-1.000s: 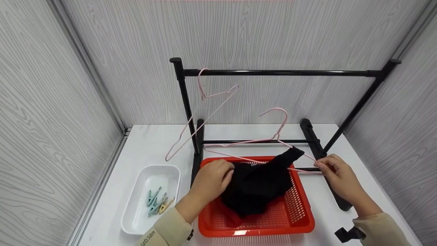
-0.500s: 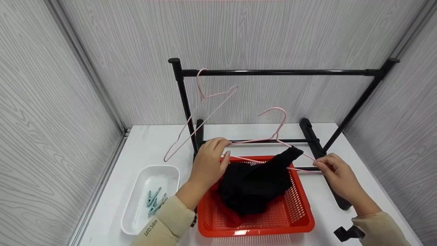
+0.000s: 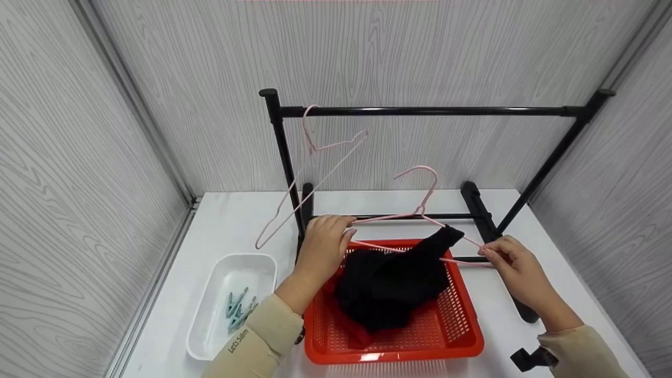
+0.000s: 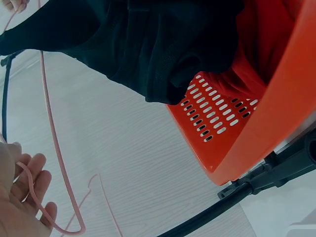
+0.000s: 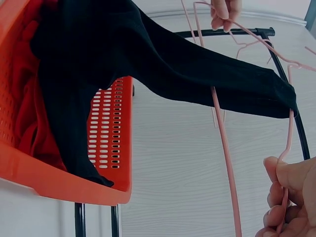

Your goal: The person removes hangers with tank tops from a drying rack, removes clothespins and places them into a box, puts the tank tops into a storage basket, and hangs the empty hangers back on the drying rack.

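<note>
A pink wire hanger (image 3: pixel 421 209) is stretched between my two hands above the front of the rack. My left hand (image 3: pixel 324 247) grips its left end; the left wrist view shows fingers curled about the wire (image 4: pixel 32 190). At the right shoulder of the hanger, my right hand (image 3: pixel 517 268) pinches the wire between thumb and fingers. One narrow part of a black garment (image 3: pixel 391 289) loops over the right shoulder, also seen on the dark cloth (image 5: pixel 227 79) in the right wrist view. The rest of the garment lies bunched in the red basket (image 3: pixel 467 325).
Red cloth (image 3: pixel 357 333) lies under the black garment. A black rack (image 3: pixel 436 111) stands behind, a second pink hanger (image 3: pixel 325 176) hooked at its left. To the left, a white tray (image 3: pixel 202 320) holds clothespins (image 3: pixel 239 312), partly hidden by my sleeve.
My left hand has left the black garment in the basket, moved up and taken hold of the hanger's left end. The hanger and right hand have shifted slightly left.
</note>
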Demonstrator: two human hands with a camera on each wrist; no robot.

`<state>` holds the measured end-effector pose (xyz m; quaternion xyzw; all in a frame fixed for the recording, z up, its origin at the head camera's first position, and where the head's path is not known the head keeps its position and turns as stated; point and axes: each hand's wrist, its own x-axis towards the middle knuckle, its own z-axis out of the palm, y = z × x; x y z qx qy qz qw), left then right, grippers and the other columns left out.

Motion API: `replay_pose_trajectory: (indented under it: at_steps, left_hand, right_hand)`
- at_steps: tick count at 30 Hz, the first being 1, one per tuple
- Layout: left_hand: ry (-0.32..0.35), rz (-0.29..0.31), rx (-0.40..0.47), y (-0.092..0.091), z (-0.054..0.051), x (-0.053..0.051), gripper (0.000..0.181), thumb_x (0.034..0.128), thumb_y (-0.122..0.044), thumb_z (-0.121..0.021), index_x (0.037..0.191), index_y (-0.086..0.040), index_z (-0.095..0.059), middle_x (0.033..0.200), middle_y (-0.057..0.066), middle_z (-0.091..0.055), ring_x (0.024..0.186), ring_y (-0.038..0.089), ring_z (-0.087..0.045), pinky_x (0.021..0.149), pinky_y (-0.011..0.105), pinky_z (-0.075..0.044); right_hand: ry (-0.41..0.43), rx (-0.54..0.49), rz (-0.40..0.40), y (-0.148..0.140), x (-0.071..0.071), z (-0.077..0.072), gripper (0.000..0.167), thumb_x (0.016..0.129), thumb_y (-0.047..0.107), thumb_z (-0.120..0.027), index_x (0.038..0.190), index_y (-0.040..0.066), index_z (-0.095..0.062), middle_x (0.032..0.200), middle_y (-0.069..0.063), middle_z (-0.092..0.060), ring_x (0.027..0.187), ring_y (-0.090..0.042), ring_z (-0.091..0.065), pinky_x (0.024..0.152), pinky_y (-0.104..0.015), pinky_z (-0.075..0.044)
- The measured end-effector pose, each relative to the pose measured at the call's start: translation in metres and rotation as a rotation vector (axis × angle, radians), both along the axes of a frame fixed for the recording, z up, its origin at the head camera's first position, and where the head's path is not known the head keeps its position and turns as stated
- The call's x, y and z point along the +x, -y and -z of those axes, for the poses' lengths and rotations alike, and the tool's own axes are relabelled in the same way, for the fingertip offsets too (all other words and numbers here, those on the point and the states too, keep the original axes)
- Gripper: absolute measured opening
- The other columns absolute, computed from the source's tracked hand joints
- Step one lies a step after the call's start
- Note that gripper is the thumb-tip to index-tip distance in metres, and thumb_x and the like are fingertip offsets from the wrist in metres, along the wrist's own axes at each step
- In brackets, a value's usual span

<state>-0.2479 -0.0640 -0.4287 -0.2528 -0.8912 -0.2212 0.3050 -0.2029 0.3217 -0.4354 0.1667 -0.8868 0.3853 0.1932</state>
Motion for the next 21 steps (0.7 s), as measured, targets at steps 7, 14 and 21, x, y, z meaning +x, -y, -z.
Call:
replay_pose_trajectory:
  at_steps: [7,14,21]
  left_hand:
    - [0.025,0.026,0.088,-0.0022,0.0025,-0.0043,0.015,0.1014,-0.021,-0.057,0.101,-0.012,-0.069,0.091,0.001,-0.07,0.089,0.023,-0.064,0.079,0.04,-0.046]
    - [0.05,0.031,0.137,-0.0035,0.0027,-0.003,0.013,0.0986,-0.022,-0.059,0.095,-0.011,-0.067,0.084,0.0,-0.067,0.08,0.023,-0.06,0.074,0.041,-0.043]
    - [0.006,0.027,0.159,-0.0035,0.0046,-0.0029,0.015,0.1008,-0.02,-0.057,0.092,-0.01,-0.065,0.081,0.0,-0.065,0.078,0.022,-0.059,0.071,0.04,-0.042]
  right_hand:
    - [-0.013,-0.021,-0.01,0.002,0.0014,-0.0027,0.014,0.095,-0.005,-0.062,0.097,0.005,-0.073,0.092,-0.001,-0.062,0.076,-0.005,-0.052,0.065,-0.012,-0.043]
    - [0.024,-0.011,-0.014,0.001,0.001,-0.0048,0.013,0.095,-0.004,-0.063,0.098,0.003,-0.073,0.093,0.001,-0.062,0.075,-0.004,-0.053,0.065,-0.012,-0.045]
    - [0.004,0.013,-0.013,0.0013,0.0009,-0.0092,0.01,0.094,-0.001,-0.066,0.098,0.004,-0.074,0.091,-0.001,-0.063,0.072,-0.006,-0.052,0.062,-0.013,-0.045]
